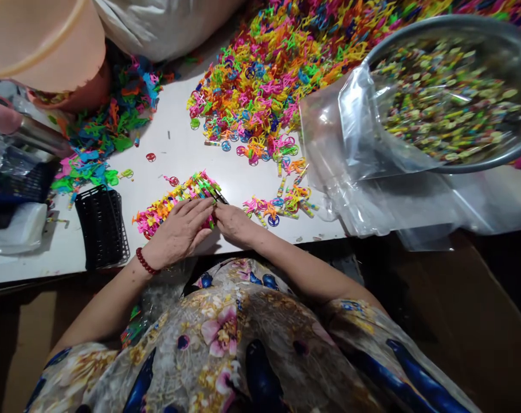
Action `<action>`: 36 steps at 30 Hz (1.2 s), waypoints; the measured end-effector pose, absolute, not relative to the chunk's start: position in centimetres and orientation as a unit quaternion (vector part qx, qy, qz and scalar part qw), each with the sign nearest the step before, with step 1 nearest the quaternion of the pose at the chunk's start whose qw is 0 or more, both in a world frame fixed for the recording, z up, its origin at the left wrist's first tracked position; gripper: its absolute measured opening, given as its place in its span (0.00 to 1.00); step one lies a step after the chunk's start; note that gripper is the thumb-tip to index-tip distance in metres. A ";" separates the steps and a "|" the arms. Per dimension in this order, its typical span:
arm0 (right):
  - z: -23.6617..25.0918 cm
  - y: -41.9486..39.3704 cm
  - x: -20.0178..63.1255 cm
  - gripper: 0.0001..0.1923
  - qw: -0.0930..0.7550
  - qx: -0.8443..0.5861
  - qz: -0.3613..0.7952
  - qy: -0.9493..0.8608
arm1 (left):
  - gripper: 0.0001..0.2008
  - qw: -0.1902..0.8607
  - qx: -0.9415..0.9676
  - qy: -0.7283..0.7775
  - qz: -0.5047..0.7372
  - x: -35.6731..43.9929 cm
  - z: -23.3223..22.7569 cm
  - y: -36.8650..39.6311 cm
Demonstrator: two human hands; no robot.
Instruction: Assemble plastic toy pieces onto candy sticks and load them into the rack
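A black plastic rack (pixel 219 196) lies near the table's front edge, mostly covered by a dense row of small bright plastic toys (pixel 169 202) in pink, yellow, green and orange. Across the near side of these toys rests my left hand (pixel 178 232), its fingers stretched out and lying over them. My right hand (pixel 235 223) is at the rack's right end, with bent fingers closed on it; the fingertips are partly hidden. Just right of that hand is a small cluster of toys on striped sticks (pixel 281 206).
Several black slotted racks (pixel 99 226) are stacked at left. A large heap of colourful toys (pixel 260 86) covers the back. A metal bowl (pixel 415 169) of striped pieces stands right, by clear plastic bags (pixel 324 135). Peach bucket (pixel 45 34) and pink-topped flask (pixel 40 135) sit left.
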State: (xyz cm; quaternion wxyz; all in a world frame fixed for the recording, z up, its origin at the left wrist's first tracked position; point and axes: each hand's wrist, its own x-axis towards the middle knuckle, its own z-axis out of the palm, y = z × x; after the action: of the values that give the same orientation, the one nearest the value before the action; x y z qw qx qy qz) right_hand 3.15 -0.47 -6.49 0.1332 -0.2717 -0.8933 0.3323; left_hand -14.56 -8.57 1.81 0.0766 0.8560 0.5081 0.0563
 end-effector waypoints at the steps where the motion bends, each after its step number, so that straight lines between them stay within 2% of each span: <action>1: -6.4 -0.3 3.2 0.14 0.134 -0.266 0.342 -0.891 | 0.25 0.089 0.855 0.507 0.055 -14.6 2.0 -8.4; 3: -6.5 -0.2 3.3 0.15 0.143 -0.260 0.363 -0.883 | 0.23 0.109 0.859 0.497 0.054 -14.7 2.3 -8.1; 6: -7.0 -0.5 3.3 0.11 0.158 -0.290 0.382 -0.863 | 0.23 0.108 0.865 0.487 0.059 -14.7 2.6 -7.8; 8: -7.3 -0.9 3.3 0.09 0.158 -0.317 0.373 -0.858 | 0.22 0.096 0.864 0.491 0.053 -14.6 2.7 -7.7; 11: -7.3 -1.1 3.2 0.10 0.147 -0.311 0.351 -0.871 | 0.21 0.084 0.867 0.490 0.040 -14.3 2.5 -7.3; 18: -6.3 -0.4 3.0 0.11 0.054 -0.318 0.320 -0.891 | 0.16 0.057 0.894 0.444 0.017 -14.2 1.1 -5.9; 24: -7.3 -0.6 2.8 0.15 0.137 -0.296 0.359 -0.875 | 0.16 0.077 0.892 0.445 0.018 -13.9 1.5 -5.8; 30: -7.4 -1.1 3.2 0.11 0.217 -0.258 0.374 -0.864 | 0.17 0.066 0.891 0.448 0.001 -13.4 2.2 -5.6; 33: -6.6 -1.8 6.0 0.11 0.243 -0.285 0.322 -0.870 | 0.20 0.042 0.882 0.470 -0.010 -13.4 2.1 -5.8; 36: -5.8 -2.5 9.9 0.09 0.204 -0.407 0.203 -0.867 | 0.23 0.046 0.877 0.479 -0.020 -13.5 1.9 -6.0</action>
State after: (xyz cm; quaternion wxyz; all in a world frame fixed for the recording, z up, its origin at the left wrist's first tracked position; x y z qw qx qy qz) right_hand 9.93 -2.52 -5.81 0.2039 -0.4068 -0.8670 0.2031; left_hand -13.53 -5.96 1.86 0.0464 0.8765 0.4787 -0.0197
